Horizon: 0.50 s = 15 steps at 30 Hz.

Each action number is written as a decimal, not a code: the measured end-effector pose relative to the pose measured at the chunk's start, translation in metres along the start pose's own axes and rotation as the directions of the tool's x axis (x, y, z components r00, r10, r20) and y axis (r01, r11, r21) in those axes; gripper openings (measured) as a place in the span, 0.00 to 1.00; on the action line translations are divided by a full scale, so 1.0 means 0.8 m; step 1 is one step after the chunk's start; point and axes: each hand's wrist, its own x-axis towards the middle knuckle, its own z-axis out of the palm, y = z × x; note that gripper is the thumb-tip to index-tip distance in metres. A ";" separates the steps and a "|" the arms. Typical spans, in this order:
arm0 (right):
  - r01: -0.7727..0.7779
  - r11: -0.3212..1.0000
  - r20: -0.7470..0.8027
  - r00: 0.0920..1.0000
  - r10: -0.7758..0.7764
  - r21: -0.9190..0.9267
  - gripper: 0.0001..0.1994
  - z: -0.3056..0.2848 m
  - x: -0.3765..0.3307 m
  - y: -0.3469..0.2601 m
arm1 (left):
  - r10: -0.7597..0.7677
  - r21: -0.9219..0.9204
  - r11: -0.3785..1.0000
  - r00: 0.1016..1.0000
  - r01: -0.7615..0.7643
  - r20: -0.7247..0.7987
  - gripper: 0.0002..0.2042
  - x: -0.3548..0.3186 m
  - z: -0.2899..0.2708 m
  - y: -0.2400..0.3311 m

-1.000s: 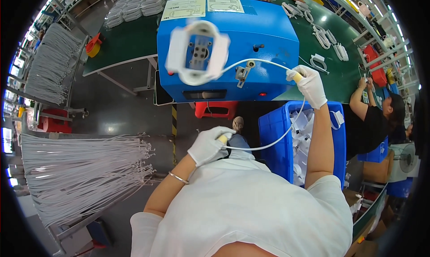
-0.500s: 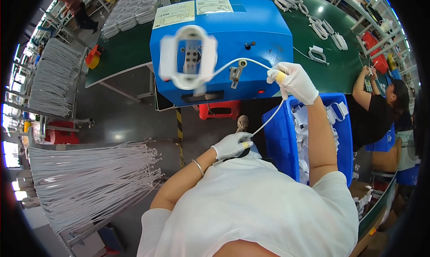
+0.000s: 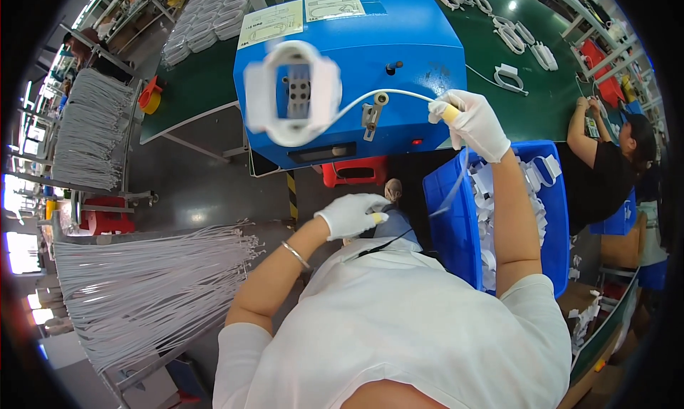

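A blue winding machine (image 3: pixel 413 42) stands on the green table ahead of me. On its front turns a blurred white cable coil (image 3: pixel 291 137). From the coil a white cable (image 3: pixel 370 97) passes a small metal guide (image 3: pixel 373 117) to my right hand (image 3: pixel 474 124), which pinches it in a white glove with yellow-wrapped fingertips. The cable's loose tail hangs blurred below that hand, beside the blue bin's wall. My left hand (image 3: pixel 354 215), also gloved with yellow at a fingertip, is over my lap, fingers stretched out and apart from the thumb, holding nothing.
A blue bin (image 3: pixel 450 231) of white coiled pieces stands below my right forearm. Several finished coils (image 3: pixel 524 38) lie on the table (image 3: pixel 491 110). Long white cables (image 3: pixel 149 284) cover a rack at left. A red stool (image 3: pixel 356 172) is under the machine. A co-worker (image 3: pixel 605 159) sits at right.
My left hand has let go of the cable's tail and moved left and up. The tail now swings loose under my right hand, which still pinches the cable.
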 end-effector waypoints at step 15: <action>0.540 0.377 0.046 0.614 -0.788 -0.752 0.02 -0.007 0.074 -0.032 | 0.000 0.037 0.999 0.972 0.009 -0.233 0.08 -0.152 -0.231 0.115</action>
